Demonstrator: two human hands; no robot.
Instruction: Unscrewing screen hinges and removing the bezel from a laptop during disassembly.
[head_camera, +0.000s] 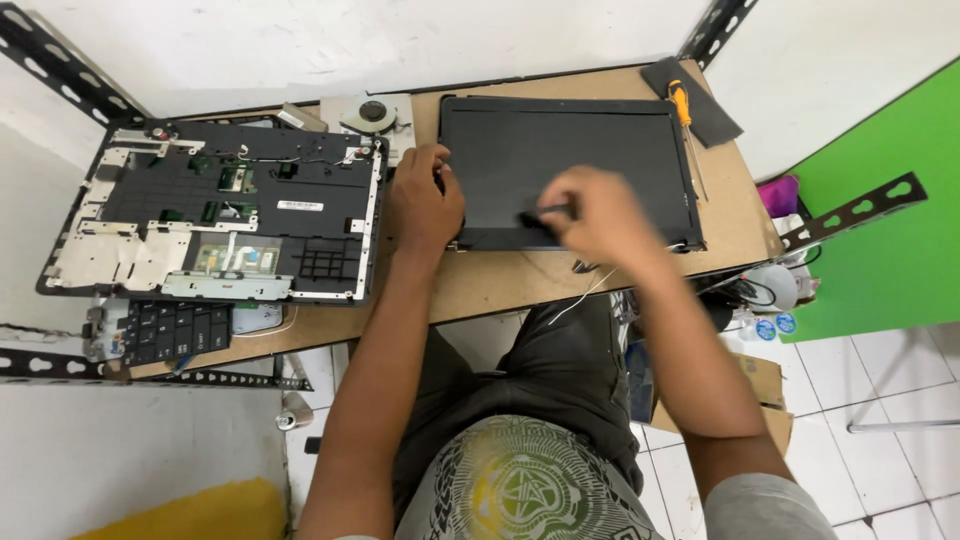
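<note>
The laptop screen panel (570, 170) lies flat on the wooden table (500, 285), right of the opened laptop base (215, 210). The left hand (425, 205) presses its left edge, fingers curled on the rim. The right hand (600, 215), blurred, pinches a small dark tool (545, 213) over the panel's lower part. 1 orange screwdriver (683, 110) lies at the panel's upper right corner.

A small electronics repair workshop. A plain wooden worktop (520, 285) framed by slotted metal angle bars (60, 65) carries a laptop base (215, 215) stripped to its inner frame, a detached keyboard (175, 330), a loose cooling fan (372, 113), a separate screen panel (570, 165) and an orange-handled screwdriver (682, 105). Bare white walls, a tiled floor (880, 400), loose cables and cardboard boxes (765, 385) beneath add to it.
</note>
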